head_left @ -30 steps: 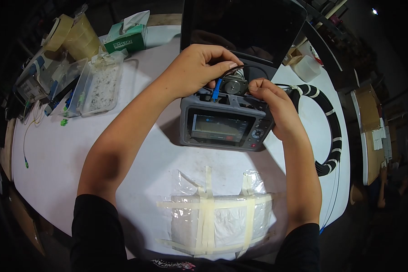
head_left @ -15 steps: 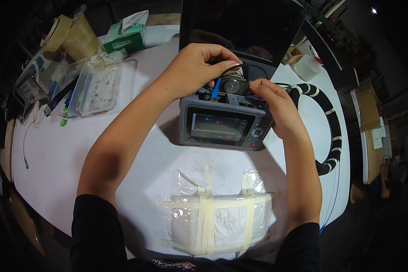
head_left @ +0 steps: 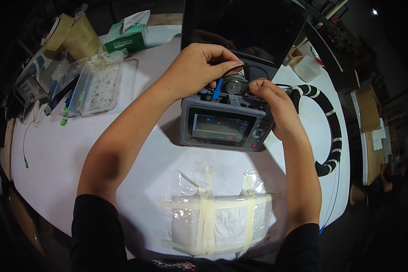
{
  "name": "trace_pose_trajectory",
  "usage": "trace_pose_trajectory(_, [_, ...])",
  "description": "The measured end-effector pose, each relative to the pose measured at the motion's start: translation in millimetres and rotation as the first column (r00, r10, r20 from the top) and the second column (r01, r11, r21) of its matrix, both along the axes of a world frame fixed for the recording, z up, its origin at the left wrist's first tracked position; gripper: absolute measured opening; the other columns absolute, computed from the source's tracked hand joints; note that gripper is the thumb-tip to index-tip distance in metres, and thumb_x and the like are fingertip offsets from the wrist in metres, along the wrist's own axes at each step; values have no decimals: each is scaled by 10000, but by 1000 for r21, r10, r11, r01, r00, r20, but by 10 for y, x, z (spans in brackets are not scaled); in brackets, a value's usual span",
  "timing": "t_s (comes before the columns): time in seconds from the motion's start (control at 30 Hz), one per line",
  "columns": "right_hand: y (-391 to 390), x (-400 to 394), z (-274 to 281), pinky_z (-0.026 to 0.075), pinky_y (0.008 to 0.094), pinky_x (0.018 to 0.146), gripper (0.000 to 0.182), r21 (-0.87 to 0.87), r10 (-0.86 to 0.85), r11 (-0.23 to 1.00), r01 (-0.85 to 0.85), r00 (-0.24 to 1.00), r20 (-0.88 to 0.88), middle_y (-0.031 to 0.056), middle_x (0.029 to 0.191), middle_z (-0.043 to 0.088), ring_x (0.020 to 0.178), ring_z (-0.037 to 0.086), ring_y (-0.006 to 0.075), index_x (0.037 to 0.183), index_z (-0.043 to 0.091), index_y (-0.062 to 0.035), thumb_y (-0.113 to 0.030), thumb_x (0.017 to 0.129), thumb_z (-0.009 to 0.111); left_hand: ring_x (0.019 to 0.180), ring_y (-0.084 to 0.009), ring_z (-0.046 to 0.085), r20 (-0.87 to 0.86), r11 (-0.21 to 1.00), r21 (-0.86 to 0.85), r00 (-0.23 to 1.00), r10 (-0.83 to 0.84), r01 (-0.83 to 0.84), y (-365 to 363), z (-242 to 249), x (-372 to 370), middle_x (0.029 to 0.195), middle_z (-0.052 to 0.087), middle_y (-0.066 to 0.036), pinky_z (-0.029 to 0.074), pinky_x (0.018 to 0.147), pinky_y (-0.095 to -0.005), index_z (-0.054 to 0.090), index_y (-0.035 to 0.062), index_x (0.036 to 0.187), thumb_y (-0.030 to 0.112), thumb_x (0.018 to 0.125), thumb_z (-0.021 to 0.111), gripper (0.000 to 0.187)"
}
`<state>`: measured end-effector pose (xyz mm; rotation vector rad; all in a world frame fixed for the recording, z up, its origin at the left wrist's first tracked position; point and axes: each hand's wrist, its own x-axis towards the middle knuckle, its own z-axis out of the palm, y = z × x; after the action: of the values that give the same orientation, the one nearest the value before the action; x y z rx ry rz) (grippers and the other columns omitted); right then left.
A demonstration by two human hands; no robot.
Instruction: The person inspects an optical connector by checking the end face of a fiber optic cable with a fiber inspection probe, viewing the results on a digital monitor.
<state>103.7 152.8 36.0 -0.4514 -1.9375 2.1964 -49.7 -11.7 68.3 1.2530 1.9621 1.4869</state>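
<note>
A grey handheld tester with a lit screen stands on the white table. From its top edge rises a blue connector, joined to a black cable that arches to the right. My left hand pinches the cable just above the connector. Behind the tester sits a round metal part, between my hands. My right hand is closed at the right of that part, with thumb and forefinger together; what they hold, if anything, is too small to make out.
A dark monitor stands behind. At the right lies a coiled black cable bundle. At the left are a clear tray, a green tissue box and tape rolls. A taped plastic sheet covers the front.
</note>
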Motion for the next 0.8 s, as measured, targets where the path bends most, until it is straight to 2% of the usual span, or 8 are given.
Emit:
trace_pose_trajectory(0.07, [12,8,-3,376,260,974,193,9,26,1000,-26,999,-20,5,1007,654,1054,550,106,1038,661,-68,-231,955,600,633,-7,564,19,999,53,1000,-6,5,2,-19,2,834,716,36,428,532,-171,764,94,1102,194,983,660,187])
trace_pose_trajectory(0.2, [37,-9,-29,379,263,975,181,-8,37,999,-37,999,-29,7,1004,654,1057,550,109,1037,663,-65,-208,950,593,628,-6,553,-22,998,47,999,-40,41,-17,-32,-43,822,709,41,427,529,-174,767,94,1095,193,982,659,184])
trace_pose_trajectory(0.4, [53,-6,-19,382,239,947,187,-2,35,999,-35,999,-22,-1,986,668,1000,568,93,1012,680,-64,-228,979,597,624,-3,546,19,999,18,999,-27,26,1,-9,-38,808,701,44,419,523,-176,766,95,1098,211,978,676,190])
trace_pose_trajectory(0.5, [75,-7,-25,386,230,923,212,21,70,997,-69,997,-25,-8,974,675,980,572,80,993,690,-68,-265,989,614,586,-37,539,60,1000,8,998,10,-10,10,31,12,751,674,17,464,528,-202,757,37,1054,197,963,699,192])
trace_pose_trajectory(0.6, [60,-9,-9,391,229,906,224,2,66,998,-66,998,-7,-11,967,677,981,569,74,975,694,-71,-285,987,629,592,-38,541,39,1000,16,999,23,-24,9,21,16,769,678,14,466,537,-198,758,44,1064,194,964,697,191])
trace_pose_trajectory(0.67, [39,-9,-18,395,228,903,222,-18,35,999,-34,999,9,-10,963,676,987,569,75,999,694,-70,-279,989,621,624,0,545,21,998,70,1000,1,-3,9,-23,-5,822,707,43,411,522,-169,756,95,1135,195,987,660,202])
trace_pose_trajectory(0.8, [-3,0,13,387,222,911,230,-30,23,999,-23,1000,-1,-8,974,673,995,567,79,1030,691,-65,-279,986,619,620,1,541,-8,998,27,999,-53,53,-17,-32,-53,837,714,43,407,524,-164,753,95,1146,182,991,650,205])
